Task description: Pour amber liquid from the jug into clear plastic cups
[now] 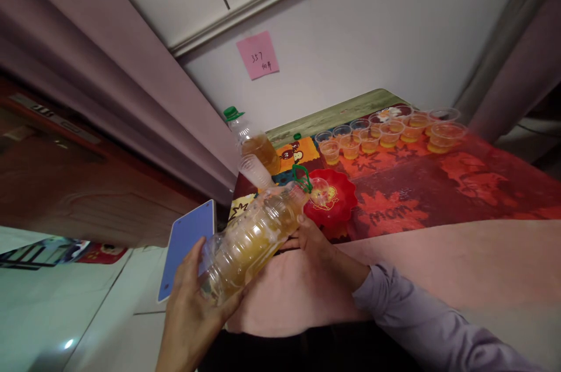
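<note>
- Fingers (193, 267) of left hand (193, 308): curled around base of large plastic bottle (252, 235), closed on it from below and the side.
- Right hand (313, 240): fingers wrapped on upper body of same bottle just below its neck; grip closed. Lilac sleeve (407, 313) runs off toward 4 o'clock.
- Large plastic bottle: clear, ribbed, partly filled with amber liquid, tilted steeply, base toward 7 o'clock, mouth toward 1 o'clock. Green ring handle (302, 176) at the neck.
- Small clear cup (319, 190): at the bottle mouth, over red flower-shaped dish (335, 202). Cannot tell whether bottle touches cup.
- Second bottle (252, 147): upright-ish with green cap, amber liquid inside, at 11 o'clock of the tilted bottle, just beside it.
- Row of clear cups (385, 134): each holding amber liquid, lined along far edge of bench (438, 185) at 1–2 o'clock, well apart from the hands.
- Bench cover: red patterned cloth; pink cloth (438, 261) at near edge.
- Blue card (188, 243): at 9 o'clock of the left hand, behind its fingers.
- Pink note (258, 55) on the wall at 12 o'clock.
</note>
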The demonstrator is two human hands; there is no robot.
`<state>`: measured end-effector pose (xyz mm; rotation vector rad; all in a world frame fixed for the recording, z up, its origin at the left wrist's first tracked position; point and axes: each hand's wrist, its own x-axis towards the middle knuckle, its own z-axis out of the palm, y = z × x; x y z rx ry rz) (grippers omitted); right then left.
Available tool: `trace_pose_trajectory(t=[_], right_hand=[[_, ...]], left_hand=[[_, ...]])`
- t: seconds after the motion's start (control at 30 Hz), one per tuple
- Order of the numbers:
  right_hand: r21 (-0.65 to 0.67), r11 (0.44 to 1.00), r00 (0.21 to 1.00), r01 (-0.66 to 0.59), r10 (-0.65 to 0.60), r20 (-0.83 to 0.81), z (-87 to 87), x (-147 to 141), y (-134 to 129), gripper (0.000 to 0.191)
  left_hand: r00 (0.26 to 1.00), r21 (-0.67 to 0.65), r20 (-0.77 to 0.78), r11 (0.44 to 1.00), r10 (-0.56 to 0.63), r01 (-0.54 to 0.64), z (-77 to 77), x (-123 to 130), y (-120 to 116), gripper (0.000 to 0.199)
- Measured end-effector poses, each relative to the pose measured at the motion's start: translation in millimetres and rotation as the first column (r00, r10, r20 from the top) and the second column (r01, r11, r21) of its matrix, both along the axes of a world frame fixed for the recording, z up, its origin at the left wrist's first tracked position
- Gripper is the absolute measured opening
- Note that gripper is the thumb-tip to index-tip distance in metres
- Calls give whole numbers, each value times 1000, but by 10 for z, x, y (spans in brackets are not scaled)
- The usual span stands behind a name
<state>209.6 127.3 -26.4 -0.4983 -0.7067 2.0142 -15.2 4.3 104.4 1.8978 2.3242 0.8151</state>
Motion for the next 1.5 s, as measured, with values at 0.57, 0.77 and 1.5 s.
trace_pose_trajectory(t=[0.57,0.77,1.5], right_hand=[[7,1000,1000,-6,6,-29,-1,11,20,82],[24,1000,999,-11,12,-32,-10,2,17,82],[32,999,999,-11,13,-43,7,16,-7,83]], left_hand=[[998,-25,-62,1000,-6,4,50,-4,50,121],[997,-12,-81,1000,-13,12,41,-10,50,120],[998,-14,-63,1000,-9,8,18,-35,18,120]])
